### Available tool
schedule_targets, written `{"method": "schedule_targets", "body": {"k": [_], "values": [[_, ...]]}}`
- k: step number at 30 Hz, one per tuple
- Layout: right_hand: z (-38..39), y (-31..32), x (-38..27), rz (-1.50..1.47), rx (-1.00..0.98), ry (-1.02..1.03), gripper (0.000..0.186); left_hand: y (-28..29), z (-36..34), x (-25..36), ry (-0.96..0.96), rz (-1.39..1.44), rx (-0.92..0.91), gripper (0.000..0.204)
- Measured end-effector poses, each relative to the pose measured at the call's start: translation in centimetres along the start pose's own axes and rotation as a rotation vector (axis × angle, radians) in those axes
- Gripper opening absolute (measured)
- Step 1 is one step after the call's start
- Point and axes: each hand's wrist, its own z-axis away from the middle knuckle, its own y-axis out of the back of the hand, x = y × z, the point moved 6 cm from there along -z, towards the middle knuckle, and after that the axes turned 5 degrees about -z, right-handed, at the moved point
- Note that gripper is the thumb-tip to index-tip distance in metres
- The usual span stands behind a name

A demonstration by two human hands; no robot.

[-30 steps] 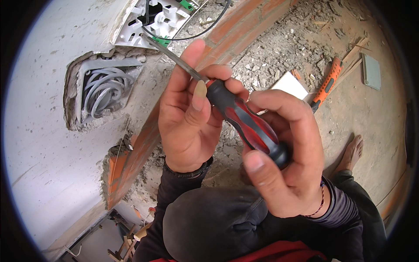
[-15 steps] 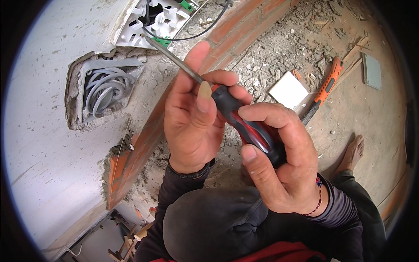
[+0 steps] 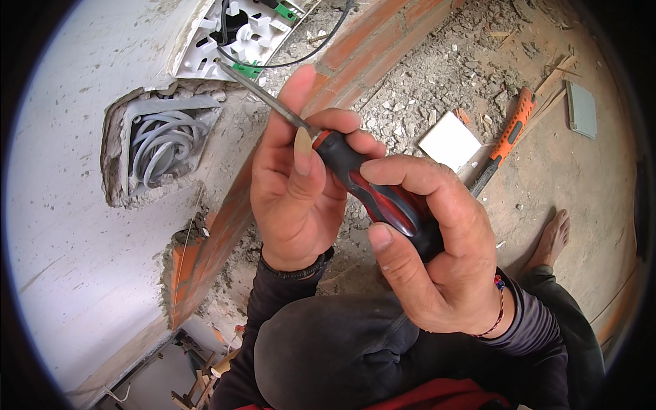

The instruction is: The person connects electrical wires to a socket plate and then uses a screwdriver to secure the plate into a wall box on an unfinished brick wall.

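Both of my hands are on a screwdriver (image 3: 384, 197) with a black and red handle and a long metal shaft. My left hand (image 3: 290, 212) is closed around the neck, thumb on one side and fingers on the other. My right hand (image 3: 451, 263) pinches the thick end of the handle between thumb and curled fingers. Up and to the left, the shaft tip meets the lower corner of a white plastic frame (image 3: 279, 49) on the wall. What the tip presses on there is too small to tell. Green clips (image 3: 246, 69) and a black cable (image 3: 301, 61) are at the frame.
Below the frame, a wall box (image 3: 130, 154) holds coiled grey cable (image 3: 164, 140). A brick edge (image 3: 362, 41) with rubble (image 3: 437, 82) runs alongside. To the right lie a white square plate (image 3: 449, 141), an orange-handled tool (image 3: 514, 126) and a grey-green plate (image 3: 581, 111). A bare foot (image 3: 553, 239) rests on the floor.
My left hand and the screwdriver have shifted slightly left in view, as has the white frame. The handle appears turned a little; my right hand keeps its hold.
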Motion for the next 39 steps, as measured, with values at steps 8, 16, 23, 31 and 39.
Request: {"method": "schedule_targets", "body": {"k": [8, 16, 23, 31, 39], "values": [[0.0, 0.0, 0.0, -0.018, 0.018, -0.054, 0.034, 0.0, -0.3, 0.0, -0.005, -0.003, -0.197, 0.071], [-0.6, 0.6, -0.8, 0.217, -0.092, 0.064, 0.043, 0.1, 0.0, 0.0, 0.005, -0.089, 0.004, 0.074], [-8.4, -0.2, -4.9, 0.555, 0.169, 0.563, 0.061, -0.4, 3.0, 0.3, 0.005, -0.317, 0.081, 0.071], [-14.8, -6.0, -3.1, 0.862, 0.227, 0.4, 0.078, 0.5, 6.6, 0.0, -0.048, -0.399, 0.12, 0.068], [-14.2, -6.7, -2.2, 0.845, 0.427, 0.506, 0.077, 0.8, 8.6, 1.2, -0.068, -0.389, 0.133, 0.066]]}}
